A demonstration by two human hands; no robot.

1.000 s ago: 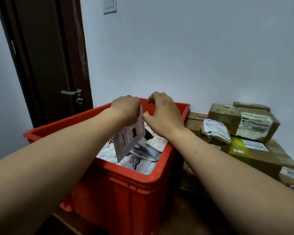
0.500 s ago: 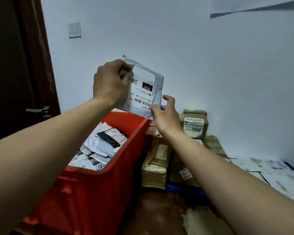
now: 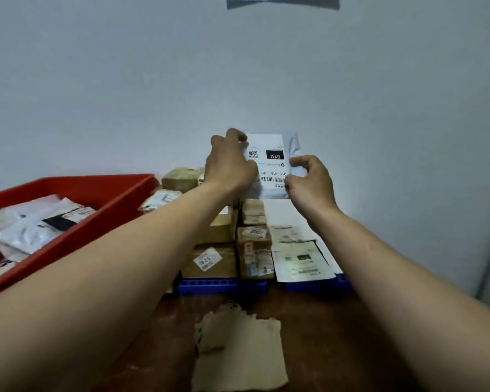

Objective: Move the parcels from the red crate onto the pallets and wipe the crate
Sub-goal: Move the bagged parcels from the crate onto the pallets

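A white mailer parcel [image 3: 275, 168] with a black "010" label is held upright above the far end of the blue pallets [image 3: 224, 285], close to the wall. My left hand [image 3: 229, 162] grips its left edge and my right hand [image 3: 309, 179] pinches its lower right corner. The red crate [image 3: 102, 216] stands at the left with several white and grey mailers [image 3: 31, 227] still inside. Brown cardboard parcels [image 3: 212, 258] and flat white mailers [image 3: 300, 258] lie on the pallets beneath my arms.
A torn piece of brown cardboard [image 3: 238, 355] lies on the dark wooden floor in front of the pallets. The pale wall runs right behind the stack. A grey strip of another surface shows at the far right edge.
Both hands lifted the white mailer out of the crate and carried it right, over the pallets. My view turned right, so the crate now sits at the left.
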